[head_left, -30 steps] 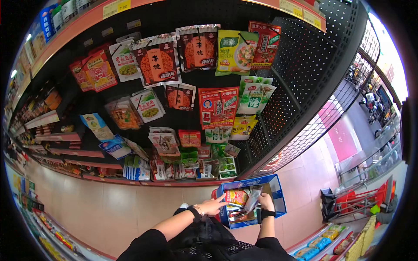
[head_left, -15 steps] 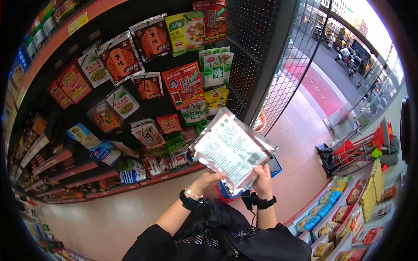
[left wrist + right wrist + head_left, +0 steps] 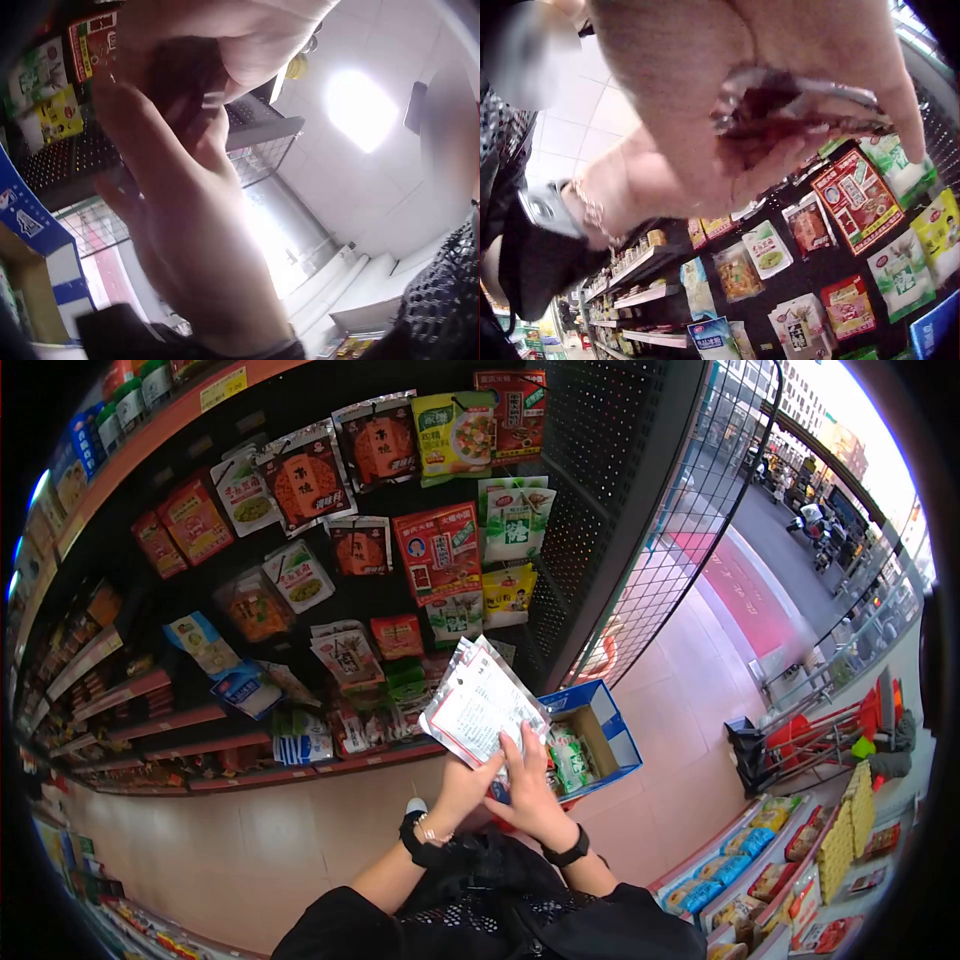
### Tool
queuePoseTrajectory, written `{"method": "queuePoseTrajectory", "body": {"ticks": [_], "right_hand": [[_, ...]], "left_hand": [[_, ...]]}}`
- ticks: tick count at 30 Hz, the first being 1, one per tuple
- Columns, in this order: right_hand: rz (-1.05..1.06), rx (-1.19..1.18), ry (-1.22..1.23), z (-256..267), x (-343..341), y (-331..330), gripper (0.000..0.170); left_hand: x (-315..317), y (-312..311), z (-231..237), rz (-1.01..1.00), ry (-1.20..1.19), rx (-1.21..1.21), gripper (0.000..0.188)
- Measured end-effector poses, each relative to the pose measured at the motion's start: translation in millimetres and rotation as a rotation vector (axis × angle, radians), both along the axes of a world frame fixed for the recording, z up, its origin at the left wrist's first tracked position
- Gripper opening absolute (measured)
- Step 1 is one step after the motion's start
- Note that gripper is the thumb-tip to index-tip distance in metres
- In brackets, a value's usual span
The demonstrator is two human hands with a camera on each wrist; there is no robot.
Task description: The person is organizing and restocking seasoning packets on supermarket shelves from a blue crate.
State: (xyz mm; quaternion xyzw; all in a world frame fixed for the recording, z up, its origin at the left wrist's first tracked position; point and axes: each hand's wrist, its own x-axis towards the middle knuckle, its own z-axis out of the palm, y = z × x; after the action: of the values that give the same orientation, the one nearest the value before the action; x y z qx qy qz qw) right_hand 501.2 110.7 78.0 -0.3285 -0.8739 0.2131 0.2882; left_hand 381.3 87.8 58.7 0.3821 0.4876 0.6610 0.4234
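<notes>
A small stack of flat, silver-edged seasoning packets (image 3: 480,700) is held up in front of the shelf, its white printed side with a red border facing up. My left hand (image 3: 462,792) grips the lower left edge of the stack. My right hand (image 3: 535,800) holds the lower right part, its fingers lying over the printed face. In the left wrist view the right hand (image 3: 195,225) reaches round the packets, which are mostly hidden there. The right wrist view shows a crumpled silver and dark red packet edge (image 3: 802,105) within the right hand's grasp.
Behind the hands stands a blue box (image 3: 622,745) with a green and white packet (image 3: 570,762) inside. Hanging seasoning bags, such as a red one (image 3: 440,555), fill the black pegboard shelf. A wire mesh panel (image 3: 670,575) borders it. Snack shelves (image 3: 720,870) run along the right.
The packets came up out of the blue box into both hands, then shifted left. The right hand moved from their right edge onto the printed face.
</notes>
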Motion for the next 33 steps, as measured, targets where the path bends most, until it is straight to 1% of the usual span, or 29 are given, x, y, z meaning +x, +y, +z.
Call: {"method": "queuePoseTrajectory", "body": {"ticks": [1,2,3,4,5,7,8,9,11,12,13,15,16,17,18,19,20,21,23,24,25,26,27,29,30,31,32,33], "right_hand": [[-0.014,0.001,0.095,-12.9,-6.2,-1.5,0.068],[-0.031,0.000,0.188,-19.6,-8.4,-3.1,0.067],[-0.034,-0.001,0.188,-18.7,-6.4,-2.4,0.067],[0.023,-0.044,0.238,-17.5,-1.8,-0.1,0.065],[0.080,-0.088,0.287,-16.2,2.9,2.6,0.063],[0.087,-0.587,0.572,-7.7,11.6,6.8,0.047],[0.159,-0.800,0.633,-13.8,19.5,14.1,0.044],[0.232,-1.014,0.692,-24.0,22.4,21.7,0.041],[0.292,-1.146,0.920,-33.8,11.6,19.7,0.036],[0.365,-1.261,1.016,-31.2,5.2,17.9,0.036],[0.448,-1.382,1.104,-29.5,1.7,17.7,0.037],[0.422,-1.383,1.063,-40.6,2.5,21.2,0.035],[0.476,-1.440,1.023,-41.8,3.6,22.0,0.035],[0.529,-1.496,0.981,-36.9,1.9,21.5,0.035],[0.437,-1.500,0.960,-16.2,-7.0,18.4,0.033],[0.433,-1.488,0.967,-19.0,-8.6,24.1,0.033],[0.277,-1.278,0.558,-25.7,-7.7,32.7,0.032],[0.119,-1.043,0.165,-28.7,-11.1,37.6,0.033],[-0.013,-0.938,0.422,0.9,-41.4,25.9,0.024],[-0.030,-0.848,0.460,-7.5,-51.0,29.2,0.026],[-0.046,-0.756,0.496,-19.1,-60.8,33.5,0.028],[-0.053,-0.768,0.453,-25.3,-77.4,33.7,0.033],[-0.108,-0.826,0.418,-27.4,-99.8,31.6,0.037],[-0.161,-0.814,0.639,-23.4,-146.2,16.7,0.034],[-0.166,-0.834,0.716,-27.6,-162.4,14.0,0.034],[-0.170,-0.853,0.794,-26.8,-175.4,12.1,0.034],[-0.167,-0.868,0.871,-22.2,-187.0,7.5,0.031],[-0.233,-0.867,0.811,-25.8,-185.6,5.4,0.026]], "left_hand": [[0.2,-3.8,7.2,0.002,0.003,0.001,0.037],[2.0,-9.4,12.5,-0.006,0.097,0.047,0.039],[3.6,-14.2,13.8,-0.013,0.191,0.094,0.040],[-0.6,-16.5,8.7,0.010,0.294,0.130,0.044],[-6.7,-17.1,7.6,0.007,0.295,0.129,0.044],[-22.4,-12.3,14.7,-0.010,0.602,0.233,0.044],[-30.2,-10.4,28.6,-0.050,0.652,0.219,0.043],[-35.5,-8.0,16.7,0.114,0.691,0.255,0.042],[-46.0,-2.9,-4.5,0.355,0.244,0.286,0.047],[-57.2,-1.9,-0.4,0.230,0.043,0.258,0.053],[-69.1,-1.1,3.4,0.074,-0.067,0.273,0.060],[-87.2,-6.7,2.9,-0.348,-0.383,0.073,0.062],[-96.0,-4.5,-3.7,-0.501,-0.359,-0.065,0.058],[-96.7,-0.6,-8.8,-0.510,-0.362,-0.063,0.058],[-99.8,4.0,-12.8,-0.528,-0.478,-0.091,0.053],[-103.4,7.3,-16.3,-0.546,-0.593,-0.121,0.048],[-105.9,8.8,-19.7,-0.498,-0.575,-0.099,0.042],[-110.3,8.4,-23.8,-0.446,-0.530,-0.095,0.041],[-123.7,7.9,-22.8,-0.386,-0.480,-0.107,0.040],[-131.5,9.7,-18.3,-0.400,-0.496,-0.100,0.040],[-145.0,11.5,-10.6,-0.427,-0.356,-0.190,0.041],[-164.6,11.0,-3.9,-0.438,-0.203,-0.279,0.041],[-181.1,10.9,-0.4,-0.439,-0.205,-0.274,0.041],[-211.6,9.4,5.2,-0.425,-0.094,-0.169,0.042],[-222.6,11.8,-13.2,-0.407,-0.111,-0.041,0.044],[-230.8,10.1,-15.3,-0.416,-0.098,-0.031,0.042],[-243.6,7.4,-33.4,-0.383,-0.076,-0.068,0.039],[-249.0,7.3,-49.0,-0.351,-0.054,-0.104,0.036]]}}
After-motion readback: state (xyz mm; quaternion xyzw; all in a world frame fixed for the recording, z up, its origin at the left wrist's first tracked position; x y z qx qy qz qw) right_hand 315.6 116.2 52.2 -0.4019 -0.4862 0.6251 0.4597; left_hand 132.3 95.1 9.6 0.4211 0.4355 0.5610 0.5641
